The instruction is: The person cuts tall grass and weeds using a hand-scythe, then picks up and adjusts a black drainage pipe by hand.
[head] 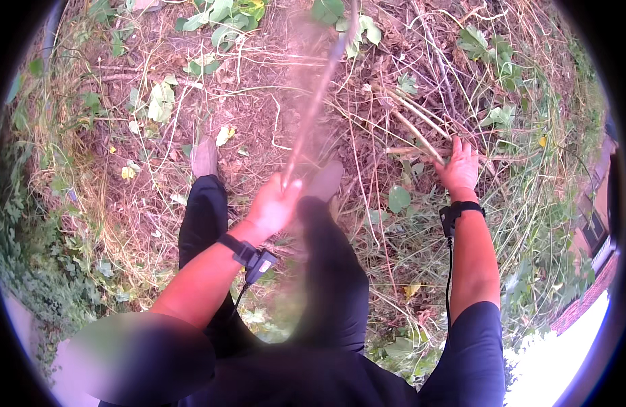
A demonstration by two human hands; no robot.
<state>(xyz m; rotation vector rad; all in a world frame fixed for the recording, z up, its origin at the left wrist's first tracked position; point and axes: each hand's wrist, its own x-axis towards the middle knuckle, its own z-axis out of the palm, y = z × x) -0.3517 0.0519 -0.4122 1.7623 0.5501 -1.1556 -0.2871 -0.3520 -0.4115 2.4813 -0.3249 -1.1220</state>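
My left hand (275,206) is closed around a long, thin, brown stick or tool handle (317,104). It slants up and away, blurred, and its far end runs out at the top of the head view. To the right, my right hand (458,168) has its thumb and fingers around pale dry plant stalks (420,133), which lie toward the upper left over leaf litter. Another cut-looking stalk (409,150) lies crosswise just left of the fingers. The palm side of this hand is hidden.
Dry leaves, straw and loose vines (351,137) cover the ground around my shoes (205,157). Green leafy plants (33,285) grow along the left. Tangled stems (526,203) lie at the right. A building (593,219) shows at the right rim.
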